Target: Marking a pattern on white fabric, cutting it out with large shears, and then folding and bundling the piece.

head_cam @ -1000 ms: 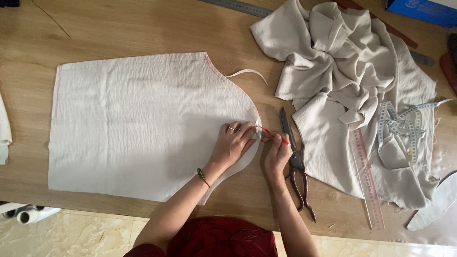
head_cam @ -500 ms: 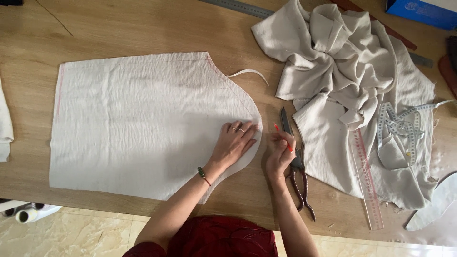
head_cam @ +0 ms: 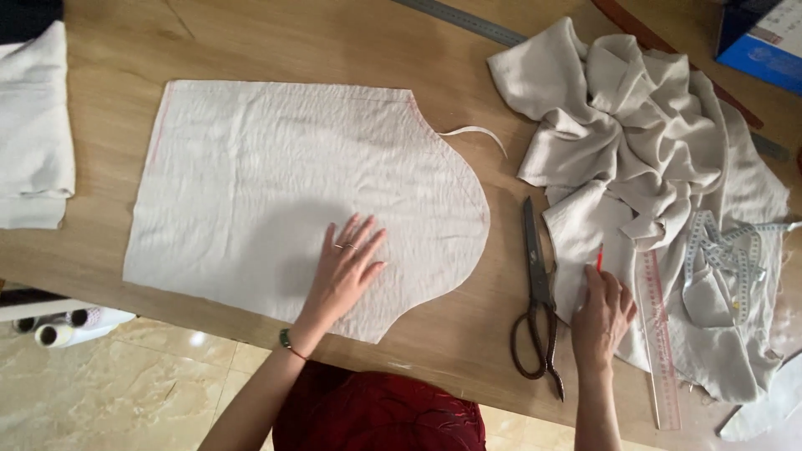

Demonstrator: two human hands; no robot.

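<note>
While the left hand [head_cam: 344, 271] lies flat with fingers spread on the cut panel [head_cam: 284, 192], its grip closes on nothing; it only presses the cloth to the worktop [head_cam: 276, 38]. A ring shows on one finger and a green band sits at the wrist. Half a second ago this hand lay nearer the panel's curved edge; now it rests further in, toward 9 o'clock from that edge.

Over at 3 o'clock from it, the right hand [head_cam: 601, 317] has its fingertips pressed together on a red chalk [head_cam: 599, 257], tip pointing to 12 o'clock, over the edge of the loose fabric [head_cam: 635, 150]. Earlier that hand sat close beside the left one at the panel's curve; it has since crossed the scissors [head_cam: 537, 292], which lie shut between the two hands, blades toward 12 o'clock.

Just at 3 o'clock of the right hand a ruler [head_cam: 660, 342] lies on the fabric, and a tape measure [head_cam: 727, 250] is coiled beyond it. A folded cloth [head_cam: 33, 125] sits at the far 9 o'clock edge.
</note>
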